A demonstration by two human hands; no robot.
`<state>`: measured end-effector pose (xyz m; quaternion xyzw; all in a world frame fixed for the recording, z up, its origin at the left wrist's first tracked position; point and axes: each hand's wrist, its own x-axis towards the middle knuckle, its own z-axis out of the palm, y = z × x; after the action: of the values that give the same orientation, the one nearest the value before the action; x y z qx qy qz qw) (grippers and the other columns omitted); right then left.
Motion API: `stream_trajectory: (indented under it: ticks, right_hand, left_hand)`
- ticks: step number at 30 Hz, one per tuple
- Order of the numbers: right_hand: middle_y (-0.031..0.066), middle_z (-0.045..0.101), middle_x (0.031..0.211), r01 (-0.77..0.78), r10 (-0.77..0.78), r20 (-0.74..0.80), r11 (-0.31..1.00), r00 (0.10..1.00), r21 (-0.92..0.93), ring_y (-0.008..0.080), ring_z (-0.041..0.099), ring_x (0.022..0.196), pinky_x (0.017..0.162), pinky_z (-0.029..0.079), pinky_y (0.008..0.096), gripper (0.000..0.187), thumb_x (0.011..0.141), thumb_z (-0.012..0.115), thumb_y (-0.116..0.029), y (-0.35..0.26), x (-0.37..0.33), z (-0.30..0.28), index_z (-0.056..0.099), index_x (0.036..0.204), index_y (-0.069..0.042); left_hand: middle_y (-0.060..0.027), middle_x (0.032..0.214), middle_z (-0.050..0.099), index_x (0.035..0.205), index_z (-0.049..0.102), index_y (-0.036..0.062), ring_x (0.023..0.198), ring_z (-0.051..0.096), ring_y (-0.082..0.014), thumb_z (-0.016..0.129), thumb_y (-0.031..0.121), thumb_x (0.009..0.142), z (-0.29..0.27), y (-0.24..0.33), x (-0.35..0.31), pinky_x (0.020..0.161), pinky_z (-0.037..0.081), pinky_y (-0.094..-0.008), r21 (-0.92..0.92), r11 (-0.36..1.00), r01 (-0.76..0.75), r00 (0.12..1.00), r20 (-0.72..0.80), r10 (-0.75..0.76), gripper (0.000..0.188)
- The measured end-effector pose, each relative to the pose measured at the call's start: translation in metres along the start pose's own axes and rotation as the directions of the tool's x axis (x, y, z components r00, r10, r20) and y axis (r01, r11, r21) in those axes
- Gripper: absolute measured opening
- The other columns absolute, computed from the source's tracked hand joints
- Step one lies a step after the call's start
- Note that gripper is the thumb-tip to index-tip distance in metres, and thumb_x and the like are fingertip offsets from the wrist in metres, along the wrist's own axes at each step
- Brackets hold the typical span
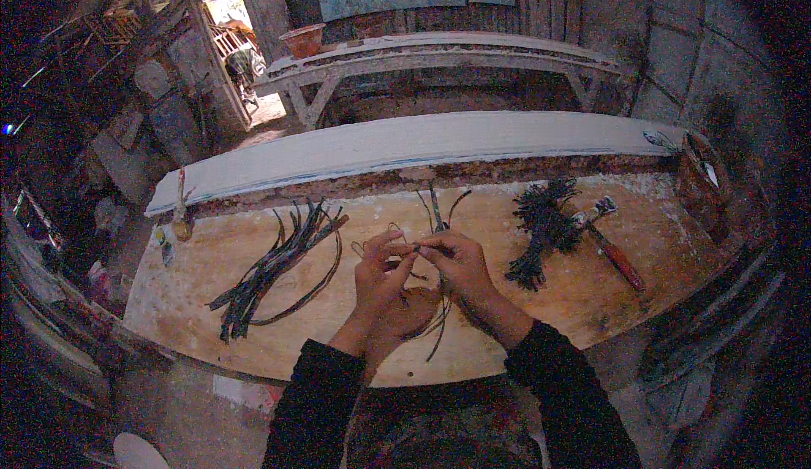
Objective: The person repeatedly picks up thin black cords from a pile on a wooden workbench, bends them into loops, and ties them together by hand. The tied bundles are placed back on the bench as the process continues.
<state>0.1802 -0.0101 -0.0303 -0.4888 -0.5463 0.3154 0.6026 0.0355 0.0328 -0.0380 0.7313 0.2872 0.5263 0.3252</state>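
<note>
My left hand (382, 279) and my right hand (466, 273) meet over the middle of the wooden board, fingertips pinched together. Between them is a thin dark strip (416, 249), mostly covered by the fingers; its exact kind is hard to make out. Fine loops curl out beside the left fingers. Under and behind the right hand lie a few loose dark strips (437, 208), their ends showing on both sides. A bundle of long dark strips (283, 266) rests to the left. On the right sits a pile of short, knotted-looking dark pieces (545, 224).
A hammer with a red handle (618, 260) lies beside the right pile. A long white plank (405, 144) borders the board's far side, with a brush-like tool (181, 216) at its left end and a brown container (705, 173) at its right. Farther back stands a bench (439, 54) bearing a reddish pot (303, 41).
</note>
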Motion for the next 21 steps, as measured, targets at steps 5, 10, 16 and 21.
stream_trajectory:
  ticks: [5, 10, 16, 21]
  right_hand:
    - [0.0086, 0.061, 0.085, 0.056, -0.057, -0.020, 0.997, 0.998, -0.048, 0.0202, 0.060, 0.081, 0.072, 0.046, 0.0298, 0.013, 0.080, 0.061, -0.009, 0.002, -0.001, 0.006, 0.065, 0.090, -0.003]
    - [0.0046, 0.058, 0.089, 0.069, -0.065, 0.027, 0.985, 0.998, -0.161, 0.0135, 0.055, 0.084, 0.073, 0.044, 0.0268, 0.009, 0.083, 0.058, -0.004, -0.011, -0.005, 0.008, 0.060, 0.091, -0.002]
    - [0.0022, 0.055, 0.088, -0.035, 0.039, 0.088, 0.999, 0.995, -0.041, 0.0117, 0.053, 0.079, 0.069, 0.043, 0.0259, 0.008, 0.086, 0.055, -0.007, -0.008, -0.005, 0.006, 0.055, 0.093, -0.003]
    - [0.0065, 0.060, 0.087, -0.395, 0.298, 0.273, 0.803, 0.915, 0.446, 0.0173, 0.059, 0.080, 0.065, 0.050, 0.0280, 0.014, 0.087, 0.054, -0.010, -0.021, -0.006, 0.002, 0.057, 0.097, -0.002]
  left_hand:
    - [-0.0111, 0.092, 0.059, 0.108, 0.053, 0.0040, 0.082, 0.063, -0.0190, 0.064, 0.002, 0.079, 0.001, -0.010, -0.002, 0.063, 0.054, -0.0300, 0.185, 0.938, -0.294, 0.954, 0.004, 0.298, 0.031]
    - [-0.0092, 0.090, 0.057, 0.107, 0.053, 0.0038, 0.078, 0.062, -0.0192, 0.063, 0.002, 0.079, 0.003, -0.011, -0.005, 0.065, 0.054, -0.0292, 0.237, 0.930, -0.280, 0.954, -0.038, 0.297, 0.031]
    - [-0.0064, 0.090, 0.055, 0.096, 0.051, 0.0044, 0.080, 0.059, -0.0138, 0.063, 0.003, 0.079, 0.006, -0.001, -0.002, 0.060, 0.052, -0.0279, 0.022, 0.999, -0.029, 0.995, -0.091, 0.031, 0.020]
    - [-0.0044, 0.087, 0.055, 0.089, 0.052, 0.0052, 0.073, 0.057, -0.0119, 0.060, 0.002, 0.081, -0.003, 0.014, 0.004, 0.059, 0.050, -0.0247, -0.322, 0.902, 0.289, 0.957, 0.107, -0.268, 0.011]
